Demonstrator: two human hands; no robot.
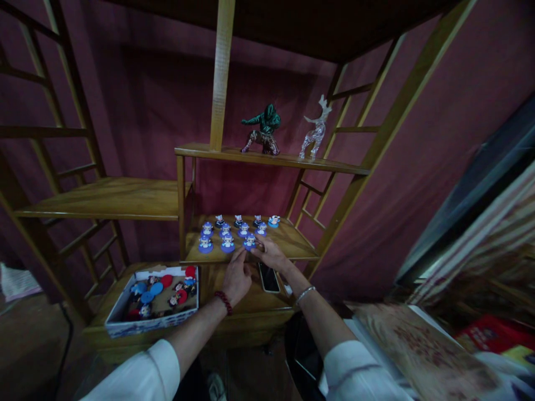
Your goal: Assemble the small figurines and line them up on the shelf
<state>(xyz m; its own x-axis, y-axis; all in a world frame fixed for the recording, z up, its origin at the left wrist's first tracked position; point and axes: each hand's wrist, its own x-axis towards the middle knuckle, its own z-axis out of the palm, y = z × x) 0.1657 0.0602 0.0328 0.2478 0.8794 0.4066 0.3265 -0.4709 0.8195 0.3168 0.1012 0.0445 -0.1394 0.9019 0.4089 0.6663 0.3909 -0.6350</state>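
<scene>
Eleven small figurines (227, 243) stand upright before us in three rows on a low wooden shelf (288, 240): three in the front row, four in the middle and four at the back. We have both hands at the rightmost front figurine (249, 241), a pale one with a purple-blue base. Our right hand (270, 255) comes at it from the right with thumb and forefinger parted around its near side, while our left hand (237, 278) has its fingertips just beside the base, the other fingers curled. We cannot tell whether either hand grips the piece or merely touches it.

Below our right forearm a phone (268, 278) lies on the lower ledge (256, 302), its dark screen up. To the left on that ledge we see an open box (154, 323), with more figurines lying jumbled inside, some with red bases and some with blue. On our left wrist is a red beaded bracelet (223, 301), on our right a pale bangle (305, 294). Above the rows, an upper shelf (200, 150) carries a dark green crouching statue (265, 127) and, to its right, a clear deer (315, 131).
</scene>
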